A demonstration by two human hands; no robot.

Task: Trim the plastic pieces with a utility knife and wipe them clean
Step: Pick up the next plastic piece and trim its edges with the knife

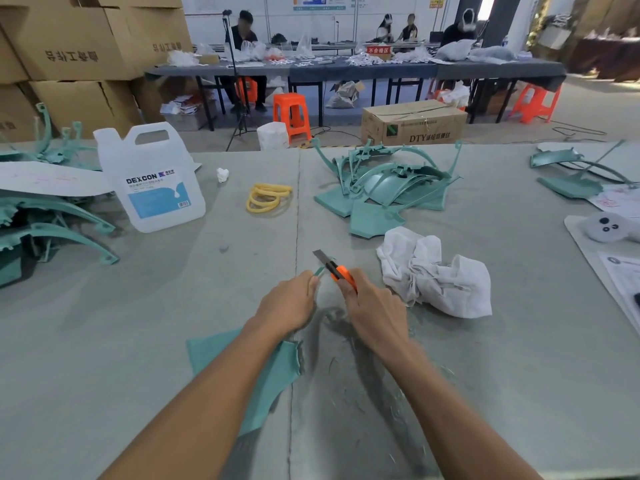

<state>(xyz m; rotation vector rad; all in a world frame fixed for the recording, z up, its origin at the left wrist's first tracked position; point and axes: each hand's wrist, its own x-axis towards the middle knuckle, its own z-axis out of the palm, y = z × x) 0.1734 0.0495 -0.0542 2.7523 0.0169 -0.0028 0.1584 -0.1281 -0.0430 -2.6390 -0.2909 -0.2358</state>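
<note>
At the near middle of the table [207,289], our left grip [291,303] pinches the thin tip of a teal plastic piece [319,270], while our right grip [375,308] wraps round the orange utility knife [341,271], its blade beside that tip. We judge the plastic light, stiff but springy where slim, so we would hold close by the cut. The soft cloth [433,275] lies just right.

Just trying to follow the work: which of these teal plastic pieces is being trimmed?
The thin teal strip pinched in the left hand, right at the orange knife that the right hand grips; the rest lie on the table.
</note>
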